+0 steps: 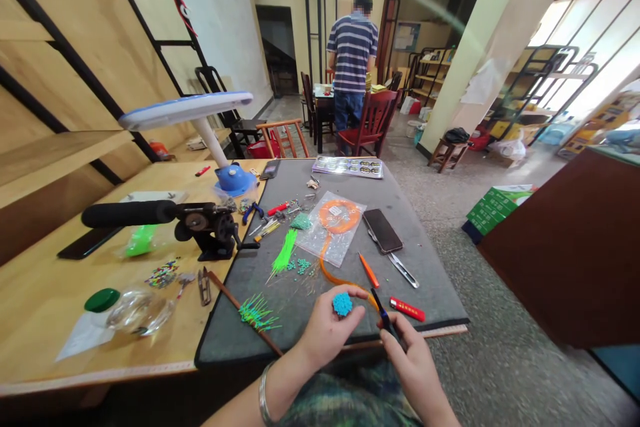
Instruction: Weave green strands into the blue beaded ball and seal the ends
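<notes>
A small round cluster of blue beads [343,305] rests in my left hand [327,323], between the thumb and curled fingers. The left index finger reaches along an orange cord [336,277], which runs out of a coil in a clear plastic bag [345,250] down to my hands. My right hand [407,343] is closed around a slim dark tool [380,308] with a bit of blue on it, its tip at the cord's near end. Fingers hide much of this tool, so its exact kind cannot be made out. Beside the right hand lies a red lighter [407,309].
The grey mat [425,273] bears an orange pen-like tool [369,270], thread snips [404,271], a phone [383,230], bright green strands [285,250] and loose beads [303,265]. Left are a hand-cranked winder [207,230], a lamp [235,179] and a jar [140,312]. A person [353,57] stands behind.
</notes>
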A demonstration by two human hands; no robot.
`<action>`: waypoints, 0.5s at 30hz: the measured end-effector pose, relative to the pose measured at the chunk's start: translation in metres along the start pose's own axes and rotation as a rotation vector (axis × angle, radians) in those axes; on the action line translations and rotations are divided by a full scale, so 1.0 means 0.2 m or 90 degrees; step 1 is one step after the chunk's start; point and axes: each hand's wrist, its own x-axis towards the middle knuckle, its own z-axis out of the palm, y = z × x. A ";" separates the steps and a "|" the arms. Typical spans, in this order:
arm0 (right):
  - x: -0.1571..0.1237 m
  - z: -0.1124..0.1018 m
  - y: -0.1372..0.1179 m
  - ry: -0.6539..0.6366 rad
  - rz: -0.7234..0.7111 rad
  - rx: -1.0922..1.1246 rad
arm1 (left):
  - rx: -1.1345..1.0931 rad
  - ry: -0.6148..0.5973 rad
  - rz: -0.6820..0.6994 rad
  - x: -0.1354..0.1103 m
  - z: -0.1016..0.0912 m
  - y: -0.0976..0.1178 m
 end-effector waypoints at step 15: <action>0.20 -0.35 0.27 0.256 -0.042 -0.538 | 0.009 0.008 -0.015 -0.04 -0.02 -0.03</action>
